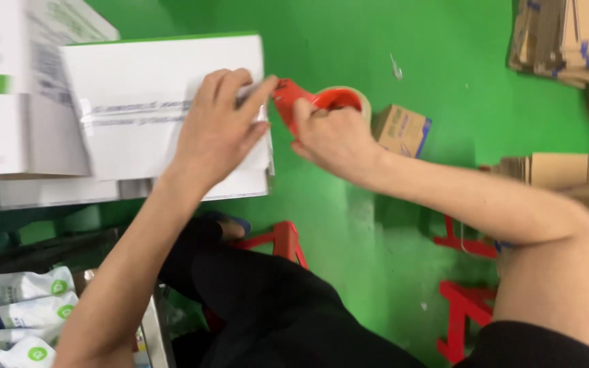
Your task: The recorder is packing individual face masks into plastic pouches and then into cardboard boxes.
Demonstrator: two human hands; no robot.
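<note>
Nearest the camera, dark-trousered legs are seen seated over a red-painted stool frame [282, 242], with a stack of white and blue soft packets [18, 317] lying at the lower left. Above these, the left hand [216, 129] is laid flat, fingers spread and closed on nothing, upon the white rectangular cardboard carton [165, 109]; it appears so placed to press the clear tape strip [138, 112] down along the seam and to steady the carton. Just beside it, at the carton's right edge, the right hand [332, 136] is closed firmly around the red plastic tape dispenser [308, 102], whose roll of clear tape shows behind the knuckles; the dispenser is held against the carton's corner, seemingly so that the tape meets the edge. Further off, a small brown cardboard box [402, 129] lies on the green floor [444, 54], and flattened brown cartons [567, 37] are stacked at the far right.
</note>
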